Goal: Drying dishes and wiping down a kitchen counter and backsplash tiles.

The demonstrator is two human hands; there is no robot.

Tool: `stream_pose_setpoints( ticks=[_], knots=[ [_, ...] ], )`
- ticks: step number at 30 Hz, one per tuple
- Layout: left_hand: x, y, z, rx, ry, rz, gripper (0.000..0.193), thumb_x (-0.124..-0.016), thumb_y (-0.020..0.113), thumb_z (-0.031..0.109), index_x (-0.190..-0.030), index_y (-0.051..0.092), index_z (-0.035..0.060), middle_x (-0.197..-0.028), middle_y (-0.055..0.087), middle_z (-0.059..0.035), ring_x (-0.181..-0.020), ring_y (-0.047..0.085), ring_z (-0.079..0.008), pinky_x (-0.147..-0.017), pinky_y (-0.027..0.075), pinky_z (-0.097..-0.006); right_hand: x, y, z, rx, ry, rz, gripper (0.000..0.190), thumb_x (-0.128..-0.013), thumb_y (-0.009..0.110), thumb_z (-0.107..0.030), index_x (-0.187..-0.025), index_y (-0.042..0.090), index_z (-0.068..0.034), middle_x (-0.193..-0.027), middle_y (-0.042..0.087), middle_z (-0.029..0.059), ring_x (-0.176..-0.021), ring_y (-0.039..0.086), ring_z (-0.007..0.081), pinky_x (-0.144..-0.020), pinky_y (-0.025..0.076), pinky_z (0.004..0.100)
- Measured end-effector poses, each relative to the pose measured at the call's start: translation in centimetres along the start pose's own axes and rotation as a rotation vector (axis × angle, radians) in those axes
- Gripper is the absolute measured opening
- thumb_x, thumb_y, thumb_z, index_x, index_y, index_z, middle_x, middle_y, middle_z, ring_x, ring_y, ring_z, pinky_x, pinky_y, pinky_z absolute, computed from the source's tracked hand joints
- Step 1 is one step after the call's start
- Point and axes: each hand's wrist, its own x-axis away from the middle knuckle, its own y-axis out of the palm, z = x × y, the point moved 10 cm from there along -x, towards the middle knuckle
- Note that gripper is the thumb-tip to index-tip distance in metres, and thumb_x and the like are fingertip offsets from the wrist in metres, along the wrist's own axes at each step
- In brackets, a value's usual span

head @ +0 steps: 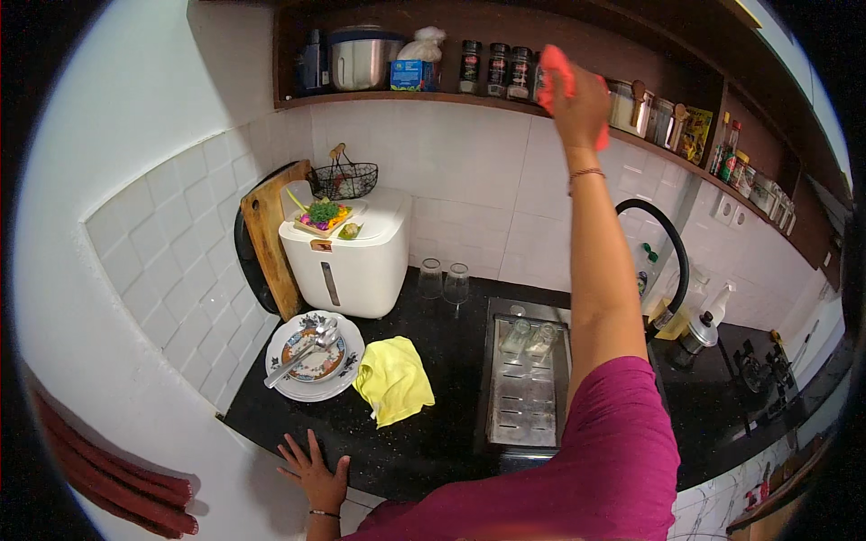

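My right hand point(583, 108) is raised to the wooden wall shelf point(419, 97), closed around a bright red cloth point(556, 64). It covers part of the shelf front beside several black-capped spice jars point(497, 70). Low in the view, my left hand point(316, 470) rests with spread fingers at the front edge of the black countertop point(433, 466) and holds nothing. Beyond it, a crumpled yellow cloth point(396, 382) lies beside stacked plates point(279, 368) with metal spoons point(298, 362) on top.
A white lidded container point(358, 270) bears a small flower tray point(323, 216) and a wire basket point(343, 181). Two upside-down glasses point(443, 280) stand near the wall. Further right are a metal drain tray point(521, 406), a black faucet point(676, 243), a moka pot point(698, 336) and a stove point(761, 372).
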Motion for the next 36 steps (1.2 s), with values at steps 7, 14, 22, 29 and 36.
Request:
stream_pose_setpoints(
  ticks=[7, 14, 22, 29, 36],
  knots=[
    [0.0, -0.4, -0.1, 0.002, -0.033, 0.012, 0.085, -0.073, 0.06, 0.057, -0.141, 0.028, 0.0171, -0.149, 0.005, -0.0196, -0.137, -0.002, -0.0413, -0.1, -0.006, -0.0656, 7.4, 3.6, 12.6, 0.332, 0.312, -0.718, 0.041, -0.09, 0.04, -0.04, -0.106, 0.061, -0.009, -0.093, 0.064, 0.0162, -0.096, 0.059, 0.0315, -0.082, 0.044, 0.0447],
    [0.0, -0.3, 0.1, -0.022, -0.04, 0.023, 0.084, -0.072, 0.065, 0.046, -0.142, 0.028, 0.0188, -0.15, 0.006, -0.0166, -0.138, 0.0, -0.0379, -0.101, -0.005, -0.0643, 6.0, 5.4, 10.5, 0.474, 0.142, -1.027, 0.043, -0.095, 0.024, -0.041, -0.112, 0.055, -0.017, -0.099, 0.064, 0.0156, -0.09, 0.062, 0.0333, -0.076, 0.049, 0.0457],
    [0.4, -0.3, -0.4, -0.04, -0.015, 0.069, 0.075, -0.075, 0.061, 0.052, -0.138, 0.036, 0.0202, -0.148, 0.02, -0.0134, -0.136, 0.012, -0.0361, -0.101, -0.002, -0.0656, 7.9, 5.9, 12.2, 0.423, 0.122, -0.731, 0.056, -0.091, 0.034, -0.045, -0.082, 0.066, -0.001, -0.084, 0.065, 0.0196, -0.076, 0.064, 0.0343, -0.072, 0.049, 0.0444],
    [-0.1, -0.3, -0.1, -0.063, 0.062, 0.139, 0.067, -0.078, 0.055, 0.056, -0.136, 0.039, 0.0248, -0.145, 0.025, -0.0128, -0.135, 0.016, -0.0365, -0.1, -0.002, -0.0669, 6.2, -1.8, 14.4, -0.077, 0.515, -0.325, 0.046, -0.091, 0.048, -0.041, -0.099, 0.051, 0.004, -0.091, 0.06, 0.0226, -0.08, 0.059, 0.0337, -0.069, 0.048, 0.0424],
    [0.0, 0.5, -0.7, -0.042, 0.142, 0.071, 0.069, -0.081, 0.051, 0.057, -0.138, 0.036, 0.0205, -0.145, 0.022, -0.0181, -0.135, 0.011, -0.0409, -0.098, -0.005, -0.0688, 16.7, -6.3, -6.6, -1.125, 1.299, -0.655, 0.042, -0.094, 0.042, -0.032, -0.119, 0.051, 0.001, -0.112, 0.057, 0.0097, -0.093, 0.058, 0.0186, -0.082, 0.048, 0.0343]
  ],
)
